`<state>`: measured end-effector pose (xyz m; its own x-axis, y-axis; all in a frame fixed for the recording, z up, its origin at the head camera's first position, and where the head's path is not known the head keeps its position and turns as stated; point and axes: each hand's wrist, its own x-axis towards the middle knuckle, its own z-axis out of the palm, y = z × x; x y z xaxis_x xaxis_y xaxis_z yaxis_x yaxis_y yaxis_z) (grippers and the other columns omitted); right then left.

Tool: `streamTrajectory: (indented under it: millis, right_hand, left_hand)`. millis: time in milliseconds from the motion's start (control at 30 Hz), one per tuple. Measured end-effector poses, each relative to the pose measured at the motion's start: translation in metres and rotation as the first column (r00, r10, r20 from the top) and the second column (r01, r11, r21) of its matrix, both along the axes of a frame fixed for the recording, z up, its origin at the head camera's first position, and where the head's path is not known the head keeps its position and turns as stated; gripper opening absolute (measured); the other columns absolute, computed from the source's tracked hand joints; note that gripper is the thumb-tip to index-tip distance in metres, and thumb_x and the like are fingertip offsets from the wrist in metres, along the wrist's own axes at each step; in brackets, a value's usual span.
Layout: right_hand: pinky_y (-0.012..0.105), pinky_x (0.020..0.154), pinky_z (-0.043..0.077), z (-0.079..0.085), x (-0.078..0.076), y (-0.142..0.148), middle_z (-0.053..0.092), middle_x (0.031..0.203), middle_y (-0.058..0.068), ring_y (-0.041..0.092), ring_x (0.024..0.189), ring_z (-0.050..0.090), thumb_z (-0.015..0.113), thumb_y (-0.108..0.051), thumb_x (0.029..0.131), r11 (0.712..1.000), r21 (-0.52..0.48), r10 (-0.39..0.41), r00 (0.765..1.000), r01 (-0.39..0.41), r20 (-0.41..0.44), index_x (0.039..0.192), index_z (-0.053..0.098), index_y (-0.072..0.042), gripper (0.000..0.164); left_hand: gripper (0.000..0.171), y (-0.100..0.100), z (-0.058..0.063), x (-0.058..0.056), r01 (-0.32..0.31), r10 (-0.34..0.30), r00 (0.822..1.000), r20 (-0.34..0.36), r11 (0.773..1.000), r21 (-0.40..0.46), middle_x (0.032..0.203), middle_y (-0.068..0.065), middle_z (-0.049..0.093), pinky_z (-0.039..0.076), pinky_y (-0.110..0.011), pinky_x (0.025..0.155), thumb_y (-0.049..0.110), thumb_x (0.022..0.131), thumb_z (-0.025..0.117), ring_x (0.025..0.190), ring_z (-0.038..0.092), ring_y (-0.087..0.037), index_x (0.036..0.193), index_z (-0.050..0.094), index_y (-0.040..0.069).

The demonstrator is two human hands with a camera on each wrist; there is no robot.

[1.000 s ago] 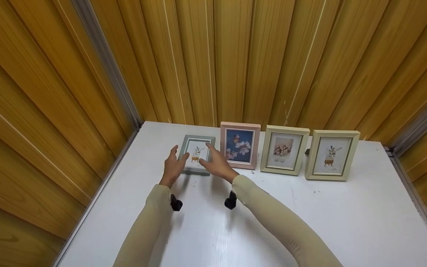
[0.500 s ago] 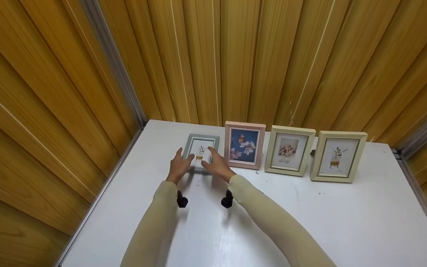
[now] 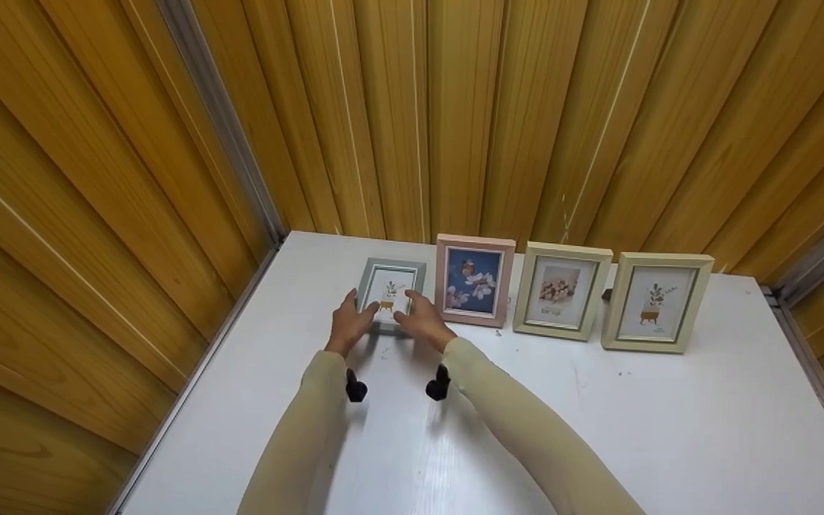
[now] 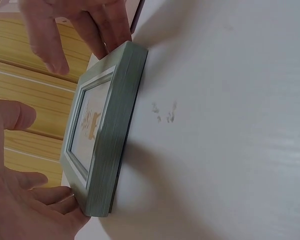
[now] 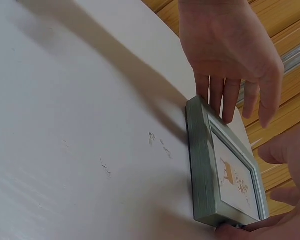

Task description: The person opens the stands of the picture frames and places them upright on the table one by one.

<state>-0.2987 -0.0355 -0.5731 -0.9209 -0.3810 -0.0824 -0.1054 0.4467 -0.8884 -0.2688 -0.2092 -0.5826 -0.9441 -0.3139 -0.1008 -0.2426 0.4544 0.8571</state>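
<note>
A grey-green picture frame (image 3: 392, 277) with a potted-plant print lies face up on the white table. My left hand (image 3: 350, 323) is at its left side; in the left wrist view its fingers (image 4: 65, 200) touch the frame's edge. On the opposite side is my right hand (image 3: 426, 322), with fingers against the frame's right edge. Both thumbs hang above the frame, apart from its face. Neither hand is curled around it. In the right wrist view the frame's near edge (image 5: 201, 165) faces me, and the left hand's straight fingers reach down beside it.
To the right stand a pink frame (image 3: 475, 281) with a blossom picture and two cream frames (image 3: 562, 291), (image 3: 657, 302), leaning back. Behind the white table (image 3: 498, 429) rises a wood-panelled wall (image 3: 455, 121). Side panels flank the table.
The hands have come slightly closer in around the green frame's sides. The view has shifted a little, moving the scene rightward. The standing frames stay put.
</note>
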Motion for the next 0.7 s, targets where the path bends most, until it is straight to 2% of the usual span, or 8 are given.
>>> streamTrajectory:
  millis: [133, 233, 300, 433, 533, 700]
  right_hand:
    - [0.048, 0.121, 0.029, 0.0, 0.0, 0.002, 0.042, 0.156, 0.026, 0.037, 0.148, 0.034, 0.063, -0.014, 0.099, 1.0, -0.011, 0.01, 1.0, -0.01, 0.0, 0.152, 0.041, 0.005, 0.06]
    - [0.049, 0.12, 0.029, 0.0, 0.0, 0.004, 0.041, 0.157, 0.025, 0.038, 0.148, 0.034, 0.062, -0.014, 0.1, 1.0, -0.006, 0.023, 1.0, -0.023, 0.009, 0.152, 0.041, 0.006, 0.06]
    - [0.049, 0.12, 0.03, 0.001, 0.0, 0.007, 0.04, 0.157, 0.025, 0.037, 0.149, 0.034, 0.061, -0.014, 0.101, 0.999, 0.01, 0.033, 0.999, -0.033, 0.017, 0.153, 0.04, 0.005, 0.06]
    - [0.048, 0.12, 0.031, 0.003, 0.001, 0.011, 0.042, 0.156, 0.026, 0.037, 0.147, 0.037, 0.061, -0.015, 0.101, 0.997, 0.064, 0.052, 0.998, -0.051, -0.02, 0.152, 0.04, 0.006, 0.059]
    - [0.048, 0.118, 0.034, 0.004, 0.001, 0.013, 0.047, 0.151, 0.027, 0.037, 0.143, 0.042, 0.062, -0.012, 0.099, 0.993, 0.105, 0.052, 0.996, -0.045, -0.069, 0.15, 0.042, 0.008, 0.059]
    - [0.049, 0.111, 0.042, 0.005, 0.004, 0.017, 0.058, 0.139, 0.027, 0.035, 0.128, 0.055, 0.064, -0.007, 0.096, 0.988, 0.153, 0.039, 0.995, -0.024, -0.097, 0.146, 0.047, 0.01, 0.055]
  left_hand:
    - [0.074, 0.001, 0.0, 0.0, -0.009, 0.009, 1.0, 0.003, 1.0, -0.024, 0.151, -0.028, 0.048, 0.036, -0.052, 0.116, 0.032, 0.1, 0.06, 0.139, 0.048, -0.04, 0.158, 0.031, -0.004]
    - [0.072, 0.0, 0.003, 0.001, -0.022, 0.023, 0.999, 0.033, 0.999, -0.036, 0.149, -0.028, 0.05, 0.037, -0.052, 0.116, 0.031, 0.101, 0.059, 0.139, 0.049, -0.04, 0.157, 0.032, -0.004]
    - [0.069, -0.001, 0.006, 0.002, -0.026, 0.029, 0.998, 0.047, 0.998, -0.055, 0.148, -0.028, 0.051, 0.037, -0.052, 0.116, 0.031, 0.101, 0.058, 0.139, 0.048, -0.04, 0.156, 0.035, -0.004]
    - [0.064, -0.004, 0.01, 0.006, -0.026, 0.033, 0.997, 0.071, 0.995, -0.096, 0.142, -0.028, 0.056, 0.042, -0.05, 0.112, 0.03, 0.101, 0.058, 0.133, 0.054, -0.04, 0.151, 0.042, -0.006]
    - [0.061, -0.007, 0.012, 0.01, -0.009, 0.02, 0.994, 0.11, 0.995, -0.101, 0.138, -0.03, 0.058, 0.05, -0.049, 0.104, 0.028, 0.101, 0.057, 0.125, 0.06, -0.04, 0.148, 0.045, -0.008]
    - [0.059, -0.012, 0.012, 0.018, 0.013, 0.003, 0.98, 0.2, 0.997, -0.078, 0.136, -0.03, 0.058, 0.059, -0.045, 0.087, 0.028, 0.102, 0.057, 0.11, 0.067, -0.038, 0.146, 0.045, -0.009]
